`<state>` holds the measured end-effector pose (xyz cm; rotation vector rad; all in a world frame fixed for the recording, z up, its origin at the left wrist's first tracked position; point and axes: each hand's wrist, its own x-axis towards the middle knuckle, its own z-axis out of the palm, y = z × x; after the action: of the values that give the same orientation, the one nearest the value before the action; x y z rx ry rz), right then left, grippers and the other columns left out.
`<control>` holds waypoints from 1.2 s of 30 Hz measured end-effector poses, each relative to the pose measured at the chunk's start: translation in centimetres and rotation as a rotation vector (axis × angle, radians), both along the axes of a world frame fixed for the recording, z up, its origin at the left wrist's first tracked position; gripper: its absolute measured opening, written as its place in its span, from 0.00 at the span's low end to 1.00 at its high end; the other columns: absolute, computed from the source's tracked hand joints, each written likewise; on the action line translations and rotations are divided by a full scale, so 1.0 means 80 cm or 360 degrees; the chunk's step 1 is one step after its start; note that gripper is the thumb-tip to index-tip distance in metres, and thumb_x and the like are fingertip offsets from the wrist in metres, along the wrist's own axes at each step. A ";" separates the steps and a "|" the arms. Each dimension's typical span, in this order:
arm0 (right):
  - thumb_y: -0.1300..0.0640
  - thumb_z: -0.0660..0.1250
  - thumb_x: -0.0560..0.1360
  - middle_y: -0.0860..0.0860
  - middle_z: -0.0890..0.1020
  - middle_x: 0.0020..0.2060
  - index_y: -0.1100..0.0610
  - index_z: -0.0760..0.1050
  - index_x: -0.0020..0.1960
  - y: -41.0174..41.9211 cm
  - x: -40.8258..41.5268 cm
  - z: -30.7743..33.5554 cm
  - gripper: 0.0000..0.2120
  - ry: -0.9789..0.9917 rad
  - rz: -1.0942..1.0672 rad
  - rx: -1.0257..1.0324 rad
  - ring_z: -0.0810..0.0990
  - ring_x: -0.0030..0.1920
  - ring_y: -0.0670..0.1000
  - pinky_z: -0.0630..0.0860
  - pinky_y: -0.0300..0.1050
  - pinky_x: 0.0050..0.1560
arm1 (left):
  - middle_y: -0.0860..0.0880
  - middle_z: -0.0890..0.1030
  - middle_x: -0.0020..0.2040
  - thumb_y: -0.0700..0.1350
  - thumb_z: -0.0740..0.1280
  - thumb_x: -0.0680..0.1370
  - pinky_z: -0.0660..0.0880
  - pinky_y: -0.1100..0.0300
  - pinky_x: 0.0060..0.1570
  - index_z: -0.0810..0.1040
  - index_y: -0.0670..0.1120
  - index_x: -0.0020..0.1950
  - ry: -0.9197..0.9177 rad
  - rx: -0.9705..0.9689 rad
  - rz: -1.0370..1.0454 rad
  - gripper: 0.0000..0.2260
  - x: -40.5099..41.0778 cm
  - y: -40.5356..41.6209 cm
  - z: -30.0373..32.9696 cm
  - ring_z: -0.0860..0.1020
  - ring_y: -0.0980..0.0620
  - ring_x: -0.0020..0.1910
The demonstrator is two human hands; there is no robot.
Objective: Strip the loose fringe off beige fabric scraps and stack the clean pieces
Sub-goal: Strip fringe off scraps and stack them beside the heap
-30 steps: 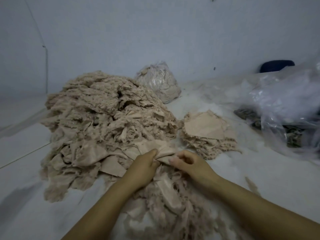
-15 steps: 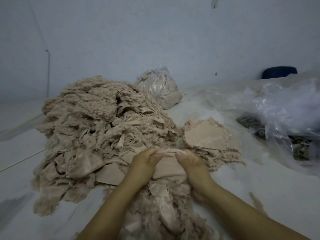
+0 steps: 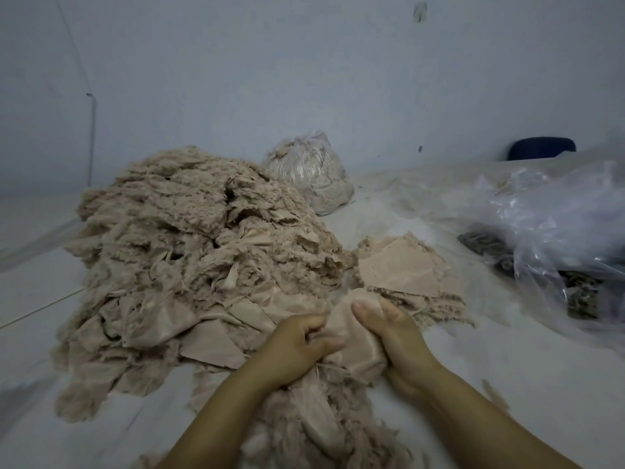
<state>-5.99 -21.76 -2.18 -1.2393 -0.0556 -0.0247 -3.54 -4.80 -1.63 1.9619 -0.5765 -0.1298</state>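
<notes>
A big heap of frayed beige fabric scraps [image 3: 189, 252] fills the left and middle of the floor. To its right lies a low stack of flat beige pieces [image 3: 399, 269]. My left hand [image 3: 297, 350] and my right hand [image 3: 395, 336] both grip one beige scrap [image 3: 348, 336] between them, just in front of the stack. Thumbs lie on top of the cloth, fingers curl under it. Below my hands a mound of loose fringe and torn bits [image 3: 321, 424] lies over my lap area.
A clear bag stuffed with beige fibres [image 3: 311, 174] stands by the wall behind the heap. Crumpled clear plastic [image 3: 554, 228] covers dark patterned fabric [image 3: 487, 245] at the right. A dark blue object [image 3: 541, 148] sits at the far right wall. Pale floor [image 3: 507, 350] lies to the right of my arms.
Both hands have shifted right and slightly toward me with the scrap, bunching it up between them. The camera has tipped down a little.
</notes>
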 end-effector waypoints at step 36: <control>0.65 0.64 0.76 0.48 0.73 0.28 0.55 0.69 0.40 -0.002 0.007 -0.001 0.09 -0.0240 -0.0690 -0.0574 0.69 0.24 0.40 0.67 0.33 0.26 | 0.61 0.79 0.48 0.64 0.68 0.71 0.75 0.67 0.48 0.71 0.54 0.62 0.0333 -0.0473 0.0058 0.24 -0.010 -0.020 -0.009 0.79 0.66 0.46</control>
<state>-5.43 -21.91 -2.26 -1.5888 0.0826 -0.5034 -4.36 -6.44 -2.34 1.6451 -0.3972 -0.2116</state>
